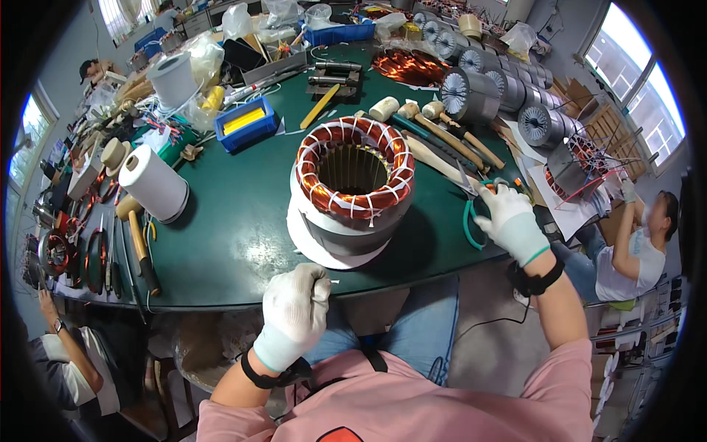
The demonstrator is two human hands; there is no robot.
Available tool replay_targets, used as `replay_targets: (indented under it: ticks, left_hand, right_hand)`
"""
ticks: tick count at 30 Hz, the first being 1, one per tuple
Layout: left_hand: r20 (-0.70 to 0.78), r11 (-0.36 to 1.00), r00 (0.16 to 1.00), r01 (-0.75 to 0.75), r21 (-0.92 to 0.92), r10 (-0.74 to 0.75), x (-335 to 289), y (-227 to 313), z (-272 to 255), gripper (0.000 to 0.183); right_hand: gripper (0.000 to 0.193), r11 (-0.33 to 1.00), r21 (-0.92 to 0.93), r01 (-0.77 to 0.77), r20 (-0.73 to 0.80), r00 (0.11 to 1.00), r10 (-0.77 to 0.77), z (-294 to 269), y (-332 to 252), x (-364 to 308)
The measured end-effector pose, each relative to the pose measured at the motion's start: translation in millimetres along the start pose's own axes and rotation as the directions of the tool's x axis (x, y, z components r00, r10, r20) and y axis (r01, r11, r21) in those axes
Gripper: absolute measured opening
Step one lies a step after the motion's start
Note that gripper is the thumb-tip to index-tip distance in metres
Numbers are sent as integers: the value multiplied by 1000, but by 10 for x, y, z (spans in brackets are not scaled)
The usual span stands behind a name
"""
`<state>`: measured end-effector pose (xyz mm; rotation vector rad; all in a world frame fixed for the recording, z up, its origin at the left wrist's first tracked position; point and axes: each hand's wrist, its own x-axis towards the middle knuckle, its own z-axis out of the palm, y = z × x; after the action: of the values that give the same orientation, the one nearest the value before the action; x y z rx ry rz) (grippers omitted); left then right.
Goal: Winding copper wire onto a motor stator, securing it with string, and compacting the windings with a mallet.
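Observation:
In front of me a motor stator (350, 214), with copper windings laced by white cord around its top ring, stands upright on a round white base (298, 232). My left hand (294, 313), in a white glove, is closed in a fist at the table's front edge, close below the stator. A small white scrap shows beside its fingers; what they hold is hidden. To the stator's right, my gloved right hand (512, 221) has its fingers at the teal handles of scissors (471, 225), whose blades point away from me. Its fingertips are partly hidden.
Mallets (449, 140) lie behind the scissors. A white thread spool (155, 184), a hammer (143, 254) and a blue box (247, 124) stand or lie left. Metal stator cores (471, 96) and copper coils (409, 66) fill the back right. Co-workers (626, 254) sit on both sides.

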<state>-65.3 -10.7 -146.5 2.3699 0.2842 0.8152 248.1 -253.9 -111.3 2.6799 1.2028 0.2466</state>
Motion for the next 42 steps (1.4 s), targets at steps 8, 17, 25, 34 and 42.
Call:
replay_targets:
  ticks: [8,17,25,34,42]
  left_hand:
    - [14,900,910,-406,-157,414,373,467,-265,10]
    - [119,770,827,-557,311,550,857,177,-671,16]
    - [-165,958,959,-253,-136,230,3051,-318,-1398,34]
    - [-259,780,873,-193,595,414,4648,-2020,-943,37]
    - [121,727,991,-129,675,63,4202,-2587,-70,57]
  right_hand:
    - [29,465,633,619,-71,644,-761,-737,-1301,-745]
    - [45,-720,685,-115,12,989,-147,-586,-1086,-1069]
    - [46,137,974,178,-217,903,370,745,-881,-412]
    - [38,585,756,295,-461,874,155,903,-967,-266]
    - [36,668,663,338,-483,875,37,827,-948,-255]
